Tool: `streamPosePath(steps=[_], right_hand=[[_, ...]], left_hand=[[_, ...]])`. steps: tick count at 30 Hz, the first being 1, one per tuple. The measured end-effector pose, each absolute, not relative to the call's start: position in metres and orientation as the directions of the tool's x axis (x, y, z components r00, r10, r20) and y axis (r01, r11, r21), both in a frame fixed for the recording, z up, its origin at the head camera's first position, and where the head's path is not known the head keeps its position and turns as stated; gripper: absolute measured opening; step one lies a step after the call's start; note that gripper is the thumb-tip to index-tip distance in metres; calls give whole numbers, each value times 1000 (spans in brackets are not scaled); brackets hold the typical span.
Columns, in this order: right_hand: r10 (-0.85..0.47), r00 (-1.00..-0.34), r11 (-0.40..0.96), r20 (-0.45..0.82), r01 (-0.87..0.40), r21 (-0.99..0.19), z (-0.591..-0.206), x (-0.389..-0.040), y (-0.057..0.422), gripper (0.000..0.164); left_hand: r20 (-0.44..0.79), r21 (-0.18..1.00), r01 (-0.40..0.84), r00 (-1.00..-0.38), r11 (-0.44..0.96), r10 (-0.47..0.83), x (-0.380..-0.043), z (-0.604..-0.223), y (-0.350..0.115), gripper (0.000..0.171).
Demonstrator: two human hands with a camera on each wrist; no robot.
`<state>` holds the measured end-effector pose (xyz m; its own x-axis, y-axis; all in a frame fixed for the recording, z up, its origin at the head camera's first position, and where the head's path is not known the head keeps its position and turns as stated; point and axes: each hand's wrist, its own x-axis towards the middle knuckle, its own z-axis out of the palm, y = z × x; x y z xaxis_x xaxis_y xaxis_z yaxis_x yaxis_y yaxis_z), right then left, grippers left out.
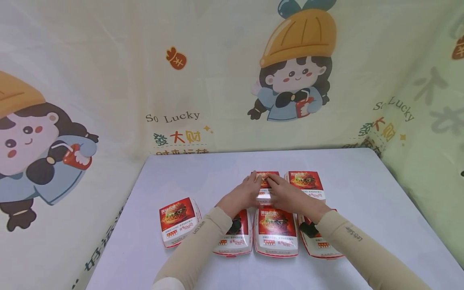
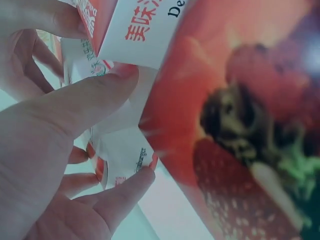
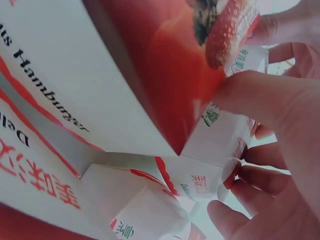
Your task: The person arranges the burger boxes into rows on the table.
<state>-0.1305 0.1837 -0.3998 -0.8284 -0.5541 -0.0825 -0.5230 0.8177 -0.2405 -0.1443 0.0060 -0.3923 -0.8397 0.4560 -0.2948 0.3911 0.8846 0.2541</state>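
My left hand [image 1: 246, 191] and right hand [image 1: 284, 194] hold a red-and-white hamburger box [image 1: 264, 196] between them from its two sides, at the back of the table. In the left wrist view, the left thumb lies along the white side of this box [image 2: 120, 150] and the fingers bend round it lower down. The right wrist view has the right thumb and curled fingers at its other end [image 3: 200, 175]. Just in front of it lies another hamburger box [image 1: 276, 231]; further boxes [image 1: 235, 237] [image 1: 320, 237] lie partly hidden beneath my wrists.
To the right of the held box is a hamburger box [image 1: 306, 181] in the back row. One more box [image 1: 179, 219] lies turned at an angle on the left. The white table [image 1: 145, 270] meets a cartoon-printed cloth [image 1: 224, 100] at its back edge.
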Motion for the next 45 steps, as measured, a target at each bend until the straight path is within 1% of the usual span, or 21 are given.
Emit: streamPosePath(steps=[4, 7, 12, 16, 22, 28, 33, 38, 45], right_hand=[[-504, -855, 838, -122, -449, -310, -398, -131, 184, 76], [-481, -869, 839, -113, -419, -348, -397, -131, 184, 76], [-483, -873, 831, -63, -434, -348, -393, -131, 183, 74], [-480, -876, 831, -36, -442, -336, -390, -132, 181, 72], [-487, -874, 820, 6, -459, -343, -390, -131, 178, 69], [-484, -875, 810, 22, -457, -368, -387, -130, 172, 70], [-500, -864, 795, 50, -482, -368, -386, -131, 165, 70], [-511, -857, 779, 63, -493, -387, -384, -131, 157, 69], [-554, -828, 749, 84, -540, -384, -381, -129, 143, 67]], left_hand=[[-299, 305, 386, -829, 871, 472, -145, -389, 2, 97], [-294, 317, 392, -825, 864, 482, -146, -388, 0, 95], [-289, 315, 394, -826, 863, 483, -147, -382, -9, 92], [-278, 335, 376, -836, 864, 472, -148, -378, -17, 94], [-240, 370, 360, -853, 856, 463, -146, -373, -32, 93], [-194, 378, 352, -874, 856, 445, -142, -372, -48, 94], [-171, 368, 324, -898, 872, 406, -138, -371, -63, 95], [-159, 392, 281, -917, 876, 366, -131, -371, -77, 95], [-139, 427, 219, -943, 877, 303, -118, -373, -99, 95]])
